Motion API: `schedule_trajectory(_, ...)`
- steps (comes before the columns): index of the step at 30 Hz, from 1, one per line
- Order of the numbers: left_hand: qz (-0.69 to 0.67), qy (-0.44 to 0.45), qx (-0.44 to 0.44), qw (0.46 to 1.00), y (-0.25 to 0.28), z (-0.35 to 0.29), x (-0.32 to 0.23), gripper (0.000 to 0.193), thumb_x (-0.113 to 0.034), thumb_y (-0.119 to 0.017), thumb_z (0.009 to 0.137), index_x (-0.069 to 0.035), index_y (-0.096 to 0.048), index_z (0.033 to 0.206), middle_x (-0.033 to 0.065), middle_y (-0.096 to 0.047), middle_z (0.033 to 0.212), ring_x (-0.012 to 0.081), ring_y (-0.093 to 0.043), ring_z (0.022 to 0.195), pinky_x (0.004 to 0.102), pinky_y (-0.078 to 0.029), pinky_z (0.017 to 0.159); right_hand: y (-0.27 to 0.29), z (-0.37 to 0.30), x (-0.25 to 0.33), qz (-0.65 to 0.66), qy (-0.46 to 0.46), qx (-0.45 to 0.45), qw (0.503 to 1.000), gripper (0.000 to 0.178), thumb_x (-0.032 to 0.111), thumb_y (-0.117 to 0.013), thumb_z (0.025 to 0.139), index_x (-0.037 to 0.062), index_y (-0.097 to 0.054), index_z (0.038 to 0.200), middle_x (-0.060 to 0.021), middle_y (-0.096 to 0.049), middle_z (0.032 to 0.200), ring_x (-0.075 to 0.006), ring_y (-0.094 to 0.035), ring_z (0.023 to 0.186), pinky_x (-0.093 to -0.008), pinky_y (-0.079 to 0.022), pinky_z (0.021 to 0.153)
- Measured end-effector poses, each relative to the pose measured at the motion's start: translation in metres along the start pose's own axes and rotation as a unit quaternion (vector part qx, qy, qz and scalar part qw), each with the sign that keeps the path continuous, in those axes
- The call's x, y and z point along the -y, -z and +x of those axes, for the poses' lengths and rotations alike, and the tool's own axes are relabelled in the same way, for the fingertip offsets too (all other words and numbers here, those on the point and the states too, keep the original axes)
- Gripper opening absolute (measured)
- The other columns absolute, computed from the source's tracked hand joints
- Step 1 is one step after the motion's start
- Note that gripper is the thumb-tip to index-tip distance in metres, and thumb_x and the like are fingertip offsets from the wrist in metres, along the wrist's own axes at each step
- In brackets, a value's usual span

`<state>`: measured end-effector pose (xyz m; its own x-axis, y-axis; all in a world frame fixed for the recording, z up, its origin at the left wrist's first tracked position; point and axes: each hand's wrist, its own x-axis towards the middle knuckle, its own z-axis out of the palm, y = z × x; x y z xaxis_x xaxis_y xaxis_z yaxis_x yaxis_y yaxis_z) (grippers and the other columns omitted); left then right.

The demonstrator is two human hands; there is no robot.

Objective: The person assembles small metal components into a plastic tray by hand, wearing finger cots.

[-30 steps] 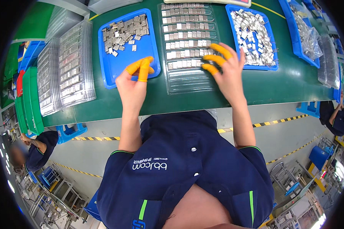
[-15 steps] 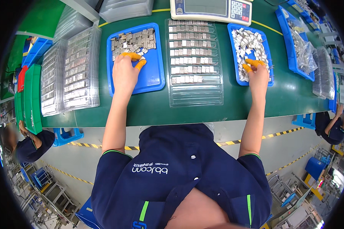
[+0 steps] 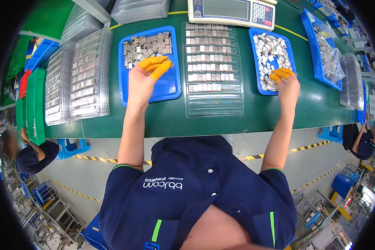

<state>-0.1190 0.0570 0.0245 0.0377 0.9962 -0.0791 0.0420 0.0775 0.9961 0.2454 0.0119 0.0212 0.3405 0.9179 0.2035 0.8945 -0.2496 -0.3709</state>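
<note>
Left of the clear tray point(image 3: 214, 109), the left hand point(image 3: 141, 85) bunches its fingers point(image 3: 159, 71) over the left bin point(image 3: 167, 86), just beside metal plugs point(image 3: 148, 43); whether they pinch one, I cannot tell. Right of the clear tray, the right hand point(image 3: 289, 88) curls its fingers at white plugs point(image 3: 271, 45) in the right bin point(image 3: 274, 63), grip hidden.

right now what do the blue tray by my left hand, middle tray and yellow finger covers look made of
Blue tray: probably smooth moulded plastic, given its even colour. Middle tray: likely glossy clear plastic; the green table shows through. Yellow finger covers: perhaps matte rubber, opaque and snug.
</note>
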Motion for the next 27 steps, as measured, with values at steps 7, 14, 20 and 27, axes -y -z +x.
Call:
schedule_trajectory(7, -0.145, 0.065, 0.072, 0.985, -0.032, -0.013, -0.018, 0.026, -0.005, -0.063, 0.081, 0.004, -0.058, 0.105, 0.0123, -0.066, 0.093, 0.0141, -0.063, 0.082, 0.0215, -0.048, 0.071, 0.006, 0.000, 0.016, 0.212, -0.050, -0.086, 0.972, 0.018, 0.005, -0.064, 0.078, 0.0046, -0.065, 0.096, -0.0123, -0.066, 0.088, -0.0226, -0.063, 0.075, -0.0298, -0.048, 0.068)
schedule_trajectory(14, -0.163, 0.071, 0.184, 0.967, -0.061, -0.032, -0.011, 0.025, 0.003, -0.064, 0.078, 0.005, -0.059, 0.102, 0.0116, -0.065, 0.095, 0.0162, -0.063, 0.085, 0.0264, -0.049, 0.084, -0.006, -0.035, 0.082, 0.401, 0.002, 0.146, 0.904, 0.019, 0.002, -0.063, 0.079, 0.0000, -0.063, 0.098, -0.0103, -0.067, 0.085, -0.0150, -0.065, 0.075, -0.0247, -0.050, 0.068)
schedule_trajectory(20, -0.188, 0.061, 0.142, 0.970, -0.069, -0.037, -0.001, 0.027, 0.002, -0.066, 0.077, 0.003, -0.060, 0.103, 0.0101, -0.064, 0.099, 0.0150, -0.060, 0.092, 0.0264, -0.047, 0.085, -0.019, -0.051, 0.104, 0.521, -0.028, 0.162, 0.837, 0.020, -0.002, -0.063, 0.079, -0.0054, -0.063, 0.099, -0.0091, -0.066, 0.092, -0.0141, -0.063, 0.082, -0.0239, -0.050, 0.076)
schedule_trajectory(27, -0.244, 0.057, 0.073, 0.965, -0.078, -0.041, 0.005, 0.029, 0.002, -0.067, 0.076, 0.004, -0.060, 0.104, 0.0108, -0.064, 0.099, 0.0151, -0.061, 0.092, 0.0263, -0.048, 0.086, -0.028, -0.061, 0.113, 0.481, 0.080, 0.095, 0.868, 0.019, -0.004, -0.062, 0.079, -0.0071, -0.063, 0.098, -0.0099, -0.064, 0.095, -0.0138, -0.060, 0.085, -0.0242, -0.049, 0.077)
